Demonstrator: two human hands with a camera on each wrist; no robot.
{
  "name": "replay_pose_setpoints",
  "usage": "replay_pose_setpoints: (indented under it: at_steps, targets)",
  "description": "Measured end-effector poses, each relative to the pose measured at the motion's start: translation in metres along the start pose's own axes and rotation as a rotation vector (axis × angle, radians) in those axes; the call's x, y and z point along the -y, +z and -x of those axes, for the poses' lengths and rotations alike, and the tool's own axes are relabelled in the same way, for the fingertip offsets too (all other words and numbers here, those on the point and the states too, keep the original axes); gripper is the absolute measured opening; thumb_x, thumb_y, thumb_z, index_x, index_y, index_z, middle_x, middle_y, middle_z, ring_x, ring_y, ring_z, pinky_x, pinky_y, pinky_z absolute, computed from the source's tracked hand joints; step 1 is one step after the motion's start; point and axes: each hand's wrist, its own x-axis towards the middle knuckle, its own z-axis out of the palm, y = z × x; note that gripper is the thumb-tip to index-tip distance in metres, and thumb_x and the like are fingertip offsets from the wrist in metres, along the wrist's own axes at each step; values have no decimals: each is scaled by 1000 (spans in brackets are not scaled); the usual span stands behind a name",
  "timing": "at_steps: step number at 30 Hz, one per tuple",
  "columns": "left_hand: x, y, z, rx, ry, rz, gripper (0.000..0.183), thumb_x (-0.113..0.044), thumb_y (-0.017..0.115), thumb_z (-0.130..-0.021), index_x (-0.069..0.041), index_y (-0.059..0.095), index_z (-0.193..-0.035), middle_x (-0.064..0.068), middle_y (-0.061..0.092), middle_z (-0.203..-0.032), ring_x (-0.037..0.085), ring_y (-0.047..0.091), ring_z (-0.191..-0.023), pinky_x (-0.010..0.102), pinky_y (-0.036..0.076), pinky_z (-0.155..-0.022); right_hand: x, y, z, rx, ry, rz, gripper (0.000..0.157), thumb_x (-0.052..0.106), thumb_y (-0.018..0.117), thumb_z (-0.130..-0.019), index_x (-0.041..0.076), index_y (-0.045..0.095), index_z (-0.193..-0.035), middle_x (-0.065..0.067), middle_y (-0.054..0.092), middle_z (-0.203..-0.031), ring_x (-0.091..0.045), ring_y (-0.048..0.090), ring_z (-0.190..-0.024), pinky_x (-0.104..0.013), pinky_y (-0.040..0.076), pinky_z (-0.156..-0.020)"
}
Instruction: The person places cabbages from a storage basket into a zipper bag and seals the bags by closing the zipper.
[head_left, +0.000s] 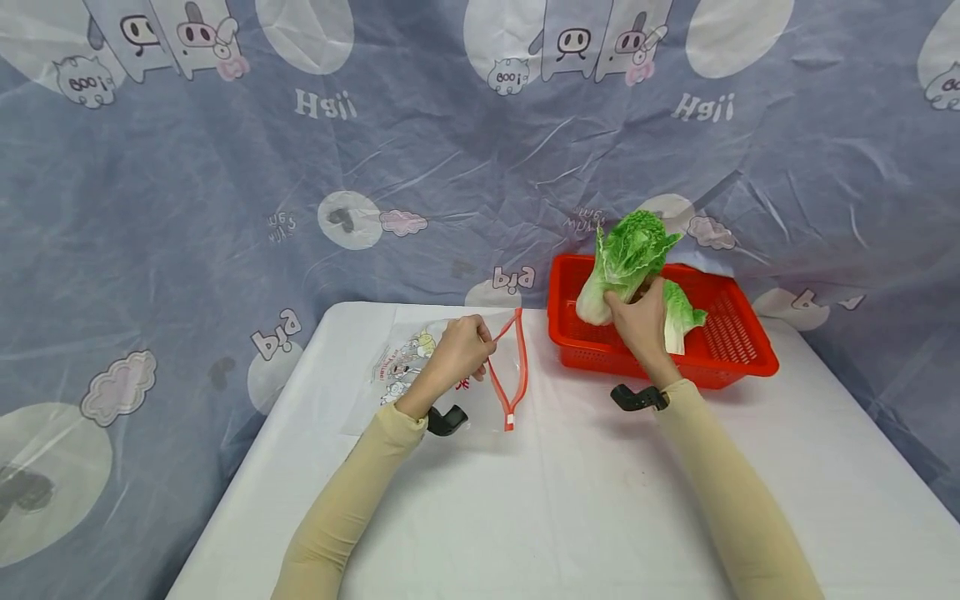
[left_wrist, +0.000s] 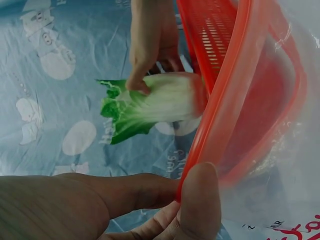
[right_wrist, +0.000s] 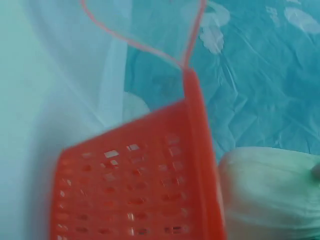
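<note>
My right hand (head_left: 640,318) grips a napa cabbage (head_left: 624,258) with pale stalk and green frilly leaves, held tilted above a red plastic basket (head_left: 564,357). A second cabbage (head_left: 677,315) lies inside that basket, to the right of the hand. With thumb and fingers, my left hand (head_left: 461,348) pinches the red-edged mouth of a clear zip bag (head_left: 504,367), which spreads open toward the basket. In the left wrist view the thumb (left_wrist: 201,200) presses on the red zip strip (left_wrist: 220,105). The right wrist view shows only the pale base of the held cabbage (right_wrist: 270,192).
A white-covered table (head_left: 487,517) bears the bag on the left and the basket on the right. Behind it hangs a grey-blue printed cloth (head_left: 420,167), close to the basket's far side. Black wrist mounts (head_left: 447,421) sit on both wrists.
</note>
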Motion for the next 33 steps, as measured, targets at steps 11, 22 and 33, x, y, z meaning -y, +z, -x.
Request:
replay_pose_setpoints:
  at_steps: [11,22,33]
  targets:
    - [4,-1,1,-13,-25,12,7,-4,57,-91,-1,56,-85,9,59,-60,18,61,-41,35,56,-46,30,1,51,2,-75,-146,57,19,68,-84,-2,37,-127,-15,53,-113,-22,53,-101,-20,43,-80]
    - [0,-5,1,-55,16,20,8,-6,54,-95,-3,54,-87,10,61,-61,18,61,-41,29,51,-40,72,27,107,200,-113,-330,65,5,69,-82,-13,33,-133,-30,48,-125,-29,54,-110,-16,46,-85]
    - [-9,-2,7,-48,76,115,9,-7,54,-97,0,54,-91,13,61,-63,23,64,-47,33,51,-40,42,52,125,513,-5,-328,66,7,60,-93,-4,21,-145,-29,41,-137,-36,49,-122,-16,47,-87]
